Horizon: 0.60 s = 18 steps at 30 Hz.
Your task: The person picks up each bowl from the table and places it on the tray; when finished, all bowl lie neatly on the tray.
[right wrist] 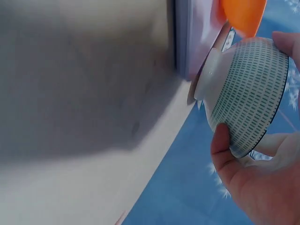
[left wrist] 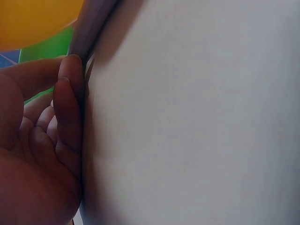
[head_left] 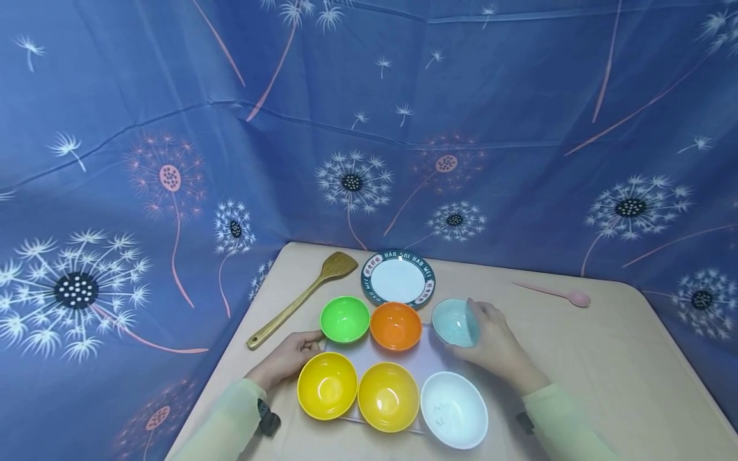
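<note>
In the head view my right hand grips a light blue bowl by its right side. The right wrist view shows the bowl's green-dashed outside, with thumb and fingers around its rim. Whether its foot touches the surface below, I cannot tell. My left hand, fingers curled, pinches the left edge of a pale lavender board beside the green bowl. On this board stand the green bowl, an orange bowl, two yellow bowls and a white bowl, partly hiding it.
Behind the bowls lies a plate with a dark green patterned rim. A wooden spatula lies at the left, and a pink spoon at the right. A blue dandelion-print cloth hangs behind the beige table.
</note>
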Each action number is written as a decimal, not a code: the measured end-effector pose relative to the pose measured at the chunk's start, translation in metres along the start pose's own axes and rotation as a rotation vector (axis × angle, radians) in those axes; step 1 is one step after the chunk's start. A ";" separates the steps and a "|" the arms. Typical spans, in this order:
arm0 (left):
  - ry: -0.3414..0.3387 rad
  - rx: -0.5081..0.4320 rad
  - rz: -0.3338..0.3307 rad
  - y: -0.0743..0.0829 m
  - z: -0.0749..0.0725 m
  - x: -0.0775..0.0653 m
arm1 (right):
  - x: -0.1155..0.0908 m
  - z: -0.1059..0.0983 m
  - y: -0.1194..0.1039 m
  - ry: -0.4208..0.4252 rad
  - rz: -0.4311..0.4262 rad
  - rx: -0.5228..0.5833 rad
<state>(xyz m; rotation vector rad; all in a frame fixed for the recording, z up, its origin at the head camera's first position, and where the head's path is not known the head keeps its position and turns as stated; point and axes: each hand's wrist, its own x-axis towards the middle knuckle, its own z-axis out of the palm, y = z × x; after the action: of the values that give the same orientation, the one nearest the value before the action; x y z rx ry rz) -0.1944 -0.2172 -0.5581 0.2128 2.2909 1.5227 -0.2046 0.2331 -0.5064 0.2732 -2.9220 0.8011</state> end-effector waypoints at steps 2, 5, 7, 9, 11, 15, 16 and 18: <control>0.000 -0.002 -0.003 0.000 0.000 0.000 | -0.002 0.004 -0.005 -0.015 0.004 0.003; 0.000 0.005 0.005 0.001 0.000 0.000 | -0.004 0.010 -0.009 -0.036 0.018 0.007; -0.001 0.009 0.013 0.001 0.000 -0.001 | -0.005 0.013 -0.011 -0.058 0.040 0.006; -0.001 0.015 0.019 0.002 0.000 -0.001 | -0.006 0.015 -0.012 -0.077 0.067 0.007; 0.003 0.018 0.020 0.002 0.000 -0.001 | -0.006 0.016 -0.013 -0.094 0.087 0.003; 0.015 0.032 0.020 0.002 0.000 -0.001 | -0.006 0.019 -0.013 -0.111 0.106 -0.004; 0.017 0.034 0.020 0.002 0.000 -0.001 | -0.006 0.020 -0.013 -0.115 0.109 -0.006; 0.018 0.037 0.020 0.001 0.000 -0.001 | -0.006 0.021 -0.013 -0.121 0.113 -0.008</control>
<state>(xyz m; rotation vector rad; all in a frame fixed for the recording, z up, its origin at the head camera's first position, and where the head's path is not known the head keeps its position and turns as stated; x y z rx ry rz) -0.1933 -0.2169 -0.5567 0.2333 2.3389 1.4987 -0.1969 0.2127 -0.5186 0.1620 -3.0776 0.8155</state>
